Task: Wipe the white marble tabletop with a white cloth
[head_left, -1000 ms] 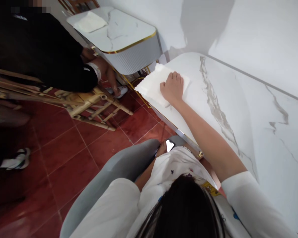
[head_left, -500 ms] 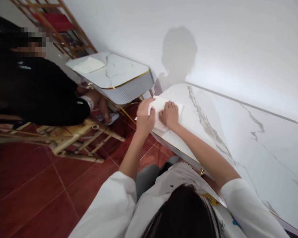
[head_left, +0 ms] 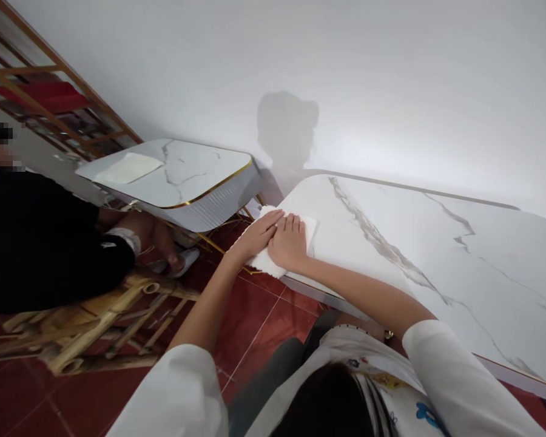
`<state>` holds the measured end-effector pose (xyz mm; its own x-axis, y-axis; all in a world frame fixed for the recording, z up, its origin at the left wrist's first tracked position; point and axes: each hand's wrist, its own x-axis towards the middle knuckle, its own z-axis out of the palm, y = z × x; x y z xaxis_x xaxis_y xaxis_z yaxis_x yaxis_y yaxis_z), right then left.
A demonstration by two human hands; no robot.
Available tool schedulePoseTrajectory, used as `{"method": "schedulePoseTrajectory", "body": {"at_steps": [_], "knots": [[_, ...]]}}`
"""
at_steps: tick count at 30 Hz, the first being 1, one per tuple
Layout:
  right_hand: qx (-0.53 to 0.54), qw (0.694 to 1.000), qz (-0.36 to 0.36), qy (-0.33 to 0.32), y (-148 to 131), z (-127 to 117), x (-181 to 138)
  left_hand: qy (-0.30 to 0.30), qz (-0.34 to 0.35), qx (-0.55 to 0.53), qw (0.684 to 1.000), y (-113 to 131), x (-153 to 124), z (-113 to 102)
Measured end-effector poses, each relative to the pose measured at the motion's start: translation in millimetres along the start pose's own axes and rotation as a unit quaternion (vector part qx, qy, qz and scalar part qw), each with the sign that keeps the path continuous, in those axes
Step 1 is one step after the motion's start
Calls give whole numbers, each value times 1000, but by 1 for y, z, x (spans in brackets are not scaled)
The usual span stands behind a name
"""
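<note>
A white folded cloth [head_left: 310, 227] lies on the left end of a white marble table [head_left: 418, 243]. Both of my hands rest on it side by side. My left hand [head_left: 257, 233] lies flat with fingers stretched across the cloth's near edge. My right hand [head_left: 288, 241] presses down on the cloth's middle, fingers together and flat. Most of the cloth is hidden under the hands; a part hangs a little over the table's edge.
A second marble table with a gold rim [head_left: 177, 179] stands to the left, with a pale cloth [head_left: 128, 168] on it. A person in black [head_left: 40, 243] sits on a bamboo chair [head_left: 95, 321] at left. Red tiled floor lies below; a white wall is behind.
My left hand came up from my lap onto the cloth beside the right hand. The cloth looks smaller, more folded. The view swung upward and to the right.
</note>
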<state>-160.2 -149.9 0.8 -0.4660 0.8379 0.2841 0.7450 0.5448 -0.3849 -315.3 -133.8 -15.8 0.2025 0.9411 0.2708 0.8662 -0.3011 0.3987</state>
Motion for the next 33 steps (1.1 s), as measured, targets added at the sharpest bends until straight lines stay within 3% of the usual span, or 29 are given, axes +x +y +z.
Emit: {"method": "schedulePoseTrajectory", "body": {"at_steps": [4, 8, 14, 19, 26, 33], "knots": [[-20, 999, 14, 28, 22, 7, 41, -4, 19, -5, 1000, -17, 51, 8], [-28, 998, 39, 43, 61, 7, 85, -13, 44, -9, 999, -28, 114, 23], [-51, 995, 55, 65, 128, 0, 139, -16, 63, -30, 997, -23, 202, 53], [-63, 993, 76, 71, 164, -2, 172, 5, 62, -60, 996, -18, 251, 67], [-72, 984, 117, 111, 161, -1, 184, -27, 67, -65, 995, -13, 271, 63], [-73, 987, 113, 90, 133, 1, 156, -44, 104, -34, 993, -15, 235, 53]]}}
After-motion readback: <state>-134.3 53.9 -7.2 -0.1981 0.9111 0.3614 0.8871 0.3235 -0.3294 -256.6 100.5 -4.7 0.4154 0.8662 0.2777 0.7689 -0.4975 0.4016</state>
